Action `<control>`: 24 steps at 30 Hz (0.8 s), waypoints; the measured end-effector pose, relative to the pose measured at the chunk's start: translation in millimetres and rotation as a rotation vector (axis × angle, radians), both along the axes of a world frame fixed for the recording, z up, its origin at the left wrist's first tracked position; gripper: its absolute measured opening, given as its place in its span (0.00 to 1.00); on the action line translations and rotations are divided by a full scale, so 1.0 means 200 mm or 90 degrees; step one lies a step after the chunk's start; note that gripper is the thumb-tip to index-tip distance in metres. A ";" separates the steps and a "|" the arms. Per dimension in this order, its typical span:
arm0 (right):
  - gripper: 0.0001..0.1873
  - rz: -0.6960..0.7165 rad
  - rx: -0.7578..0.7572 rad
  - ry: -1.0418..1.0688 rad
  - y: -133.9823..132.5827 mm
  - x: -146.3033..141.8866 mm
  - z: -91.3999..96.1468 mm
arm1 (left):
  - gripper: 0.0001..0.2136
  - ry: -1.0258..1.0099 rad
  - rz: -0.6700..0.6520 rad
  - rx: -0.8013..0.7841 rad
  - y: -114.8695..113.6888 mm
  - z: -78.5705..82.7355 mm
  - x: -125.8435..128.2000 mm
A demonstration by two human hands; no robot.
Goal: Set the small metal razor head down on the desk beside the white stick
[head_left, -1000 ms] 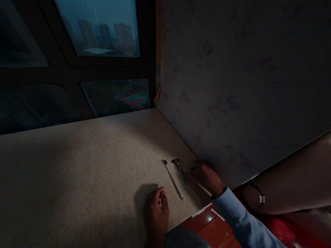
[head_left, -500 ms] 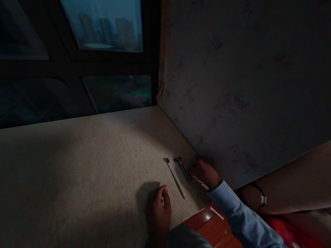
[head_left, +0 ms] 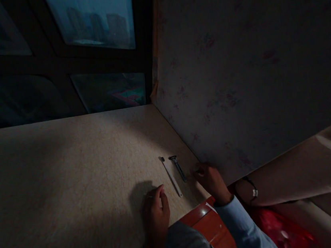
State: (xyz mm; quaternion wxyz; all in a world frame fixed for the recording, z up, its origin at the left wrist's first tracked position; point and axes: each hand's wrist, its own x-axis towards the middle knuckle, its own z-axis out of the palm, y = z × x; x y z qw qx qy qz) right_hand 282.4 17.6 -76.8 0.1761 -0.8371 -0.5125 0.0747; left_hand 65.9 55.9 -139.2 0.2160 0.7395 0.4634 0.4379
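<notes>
A white toothbrush (head_left: 172,177) with a dark head lies on the pale, stone-patterned ledge. Just to its right, a dark razor (head_left: 178,169) lies nearly parallel. My left hand (head_left: 156,217) rests on the ledge left of the toothbrush, its fingers loosely curled with nothing visible in them. My right hand (head_left: 211,180) is right of the razor, by the wall, apart from both items. Its fingertips are pinched together; whatever may be between them is too dark and small to make out.
A flower-patterned wall (head_left: 229,100) bounds the ledge (head_left: 83,166) on the right, and dark-framed windows (head_left: 95,24) stand behind it. Below the front edge is a reddish wooden floor (head_left: 209,225) with a thin white strip (head_left: 211,207). Beige fabric (head_left: 298,176) and a red bag (head_left: 282,230) are at lower right.
My right hand has drawn back from beside the razor toward the front edge, its fingers pinched. The left hand, toothbrush and razor stay put; the view has shifted slightly.
</notes>
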 end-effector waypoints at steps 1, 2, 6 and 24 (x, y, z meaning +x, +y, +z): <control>0.11 0.000 0.012 0.012 -0.01 0.00 0.00 | 0.12 0.013 -0.001 0.038 -0.03 0.02 0.02; 0.11 -0.001 0.024 0.022 -0.02 0.00 0.00 | 0.12 0.028 -0.013 0.062 -0.07 0.04 0.05; 0.11 0.007 0.057 0.047 -0.05 0.02 0.00 | 0.14 0.127 -0.094 0.081 -0.22 0.08 0.23; 0.21 0.066 0.128 0.195 -0.20 0.03 0.00 | 0.19 0.431 -0.056 -0.038 -0.25 0.10 0.52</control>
